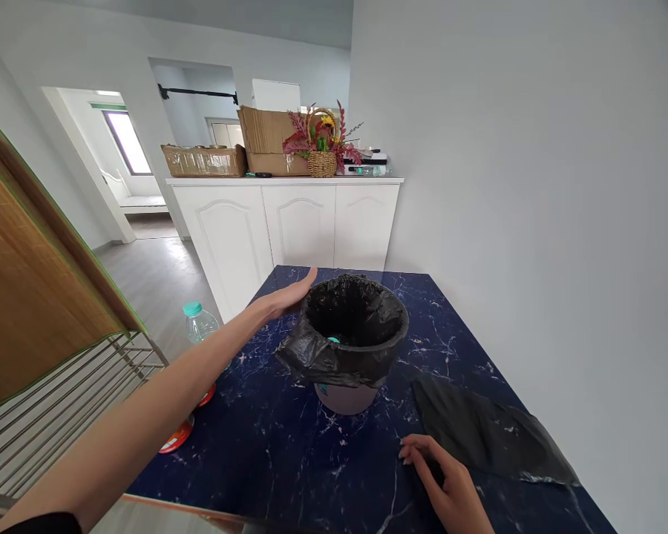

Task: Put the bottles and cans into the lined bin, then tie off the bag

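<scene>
A small waste bin stands upright on the dark blue marbled table, lined with a black bin bag folded over its rim. Inside it, a bit of teal shows; the rest of the contents is hidden. My left hand is stretched out flat beside the bin's far left rim; whether it touches the bag I cannot tell. Low on the right, my right hand rests by the table top, its fingers curled together with nothing visible in them. Next to it lies a flattened, folded black bin bag.
Behind my left forearm stand a clear bottle with a teal cap and red-based containers, partly hidden. A metal rack holding a wooden board is at the left. Beyond the table are a white cabinet and a wall at the right.
</scene>
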Demonstrator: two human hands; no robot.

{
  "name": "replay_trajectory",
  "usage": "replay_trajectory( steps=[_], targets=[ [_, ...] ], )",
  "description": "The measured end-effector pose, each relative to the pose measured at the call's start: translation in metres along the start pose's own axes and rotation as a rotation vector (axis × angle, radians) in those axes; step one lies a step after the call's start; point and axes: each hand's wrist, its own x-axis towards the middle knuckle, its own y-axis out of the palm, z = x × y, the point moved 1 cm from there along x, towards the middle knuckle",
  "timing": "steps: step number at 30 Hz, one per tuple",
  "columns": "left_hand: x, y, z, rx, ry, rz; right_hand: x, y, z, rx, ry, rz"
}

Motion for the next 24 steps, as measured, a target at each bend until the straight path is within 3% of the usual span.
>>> replay_trajectory(
  steps=[4,6,9,12,16,19,22,24],
  targets=[
    [-0.013,-0.022,0.008,-0.084,-0.102,0.098,0.000,-0.001,0.001,0.006,-0.017,-0.017],
    [-0.028,-0.048,0.016,-0.009,-0.140,-0.014,0.000,-0.002,0.000,0.006,-0.020,-0.009],
    [-0.059,-0.092,0.038,0.303,-0.142,-0.273,-0.001,-0.003,-0.006,-0.001,-0.006,0.033],
    [-0.094,-0.121,0.074,0.576,-0.199,-0.339,-0.002,-0.006,-0.016,-0.004,0.031,0.066],
    [-0.134,-0.119,0.122,0.550,-0.442,-0.130,-0.003,-0.009,-0.028,0.019,0.129,0.122],
    [-0.151,-0.099,0.139,0.431,-0.486,-0.061,-0.003,-0.010,-0.031,0.013,0.174,0.127],
    [-0.155,-0.087,0.133,0.416,-0.474,-0.086,-0.003,-0.010,-0.029,0.001,0.170,0.126],
    [-0.150,-0.091,0.114,0.392,-0.436,-0.207,-0.003,-0.008,-0.025,-0.009,0.149,0.119]
  ],
)
